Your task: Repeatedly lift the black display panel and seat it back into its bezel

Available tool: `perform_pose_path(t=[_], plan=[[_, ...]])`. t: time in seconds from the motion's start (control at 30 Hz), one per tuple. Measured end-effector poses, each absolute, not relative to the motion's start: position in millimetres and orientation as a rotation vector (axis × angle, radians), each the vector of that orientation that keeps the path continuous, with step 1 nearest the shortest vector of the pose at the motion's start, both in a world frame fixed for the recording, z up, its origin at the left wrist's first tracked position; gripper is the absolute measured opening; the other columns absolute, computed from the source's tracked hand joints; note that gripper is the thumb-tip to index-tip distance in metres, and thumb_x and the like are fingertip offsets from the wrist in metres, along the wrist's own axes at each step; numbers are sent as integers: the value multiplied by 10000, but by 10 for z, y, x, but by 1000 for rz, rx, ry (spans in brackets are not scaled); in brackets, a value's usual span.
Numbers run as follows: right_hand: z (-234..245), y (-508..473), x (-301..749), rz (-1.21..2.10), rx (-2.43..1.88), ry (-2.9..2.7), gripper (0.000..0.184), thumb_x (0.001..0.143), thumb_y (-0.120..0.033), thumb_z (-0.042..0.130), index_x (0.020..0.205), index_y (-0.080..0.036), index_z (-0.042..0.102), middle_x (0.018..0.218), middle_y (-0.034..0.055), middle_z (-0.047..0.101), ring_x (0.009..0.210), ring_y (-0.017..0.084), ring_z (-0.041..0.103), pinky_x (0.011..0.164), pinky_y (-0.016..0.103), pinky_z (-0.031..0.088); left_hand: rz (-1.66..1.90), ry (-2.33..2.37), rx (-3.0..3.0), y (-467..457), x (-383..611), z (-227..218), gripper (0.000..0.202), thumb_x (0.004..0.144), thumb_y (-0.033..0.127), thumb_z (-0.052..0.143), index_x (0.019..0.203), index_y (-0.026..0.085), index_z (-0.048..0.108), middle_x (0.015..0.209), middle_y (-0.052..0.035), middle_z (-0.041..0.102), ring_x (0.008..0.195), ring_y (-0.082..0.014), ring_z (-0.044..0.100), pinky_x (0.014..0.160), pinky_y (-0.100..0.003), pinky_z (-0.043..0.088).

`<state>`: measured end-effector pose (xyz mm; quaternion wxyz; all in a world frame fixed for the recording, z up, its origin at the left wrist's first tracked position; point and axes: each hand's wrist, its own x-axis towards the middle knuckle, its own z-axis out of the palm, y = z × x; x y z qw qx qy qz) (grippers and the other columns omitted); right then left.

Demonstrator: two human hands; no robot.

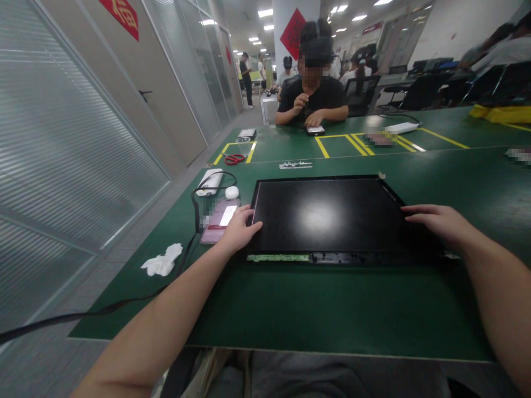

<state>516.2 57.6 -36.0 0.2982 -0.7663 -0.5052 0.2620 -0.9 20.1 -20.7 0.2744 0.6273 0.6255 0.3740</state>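
Observation:
A black LCD display panel (327, 215) lies on the green table in front of me, its dark glass reflecting a bright patch of light. Along its near edge runs a strip of green circuit board (277, 258). My left hand (243, 226) grips the panel's left edge, thumb on top and fingers at the side. At the right edge, my right hand (440, 221) holds the frame between fairly straight fingers and thumb; its underside is hidden. Just left of my left hand lies a phone (219, 220) with a lit screen.
Left of the panel are a white power bank (210, 181), a white earbud case (232, 192), a black cable (194, 213) and crumpled tissue (162, 261). Red-handled scissors (234, 159) and small white strips (295, 165) lie beyond. Across the table a person (313, 94) handles a small device.

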Motion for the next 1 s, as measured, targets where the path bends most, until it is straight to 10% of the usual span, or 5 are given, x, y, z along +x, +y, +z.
perform_pose_path(t=[0.23,0.43,1.0], plan=[[-329,555,5133,670,-2066,-1378,345,627,-313,741,964,-275,802,1087,70,764,1146,306,635,1036,438,447,967,1688,1744,201,-26,-194,308,696,263,793,979,161,724,1416,-178,549,1398,-383,458,1201,-481,313],[-321,570,5144,596,-2142,-1431,407,634,-371,705,1016,-269,800,1085,75,762,1117,316,642,982,431,471,823,1635,1900,190,-64,-171,583,837,309,652,1389,155,543,1481,-174,503,1414,-315,457,1175,-479,367],[-314,586,5163,533,-2224,-1582,453,690,-412,658,1098,-264,788,1015,80,762,984,291,674,860,390,508,383,1255,2445,-167,112,180,661,869,524,692,1440,216,564,1636,-187,335,1516,-373,283,1207,-567,275]])
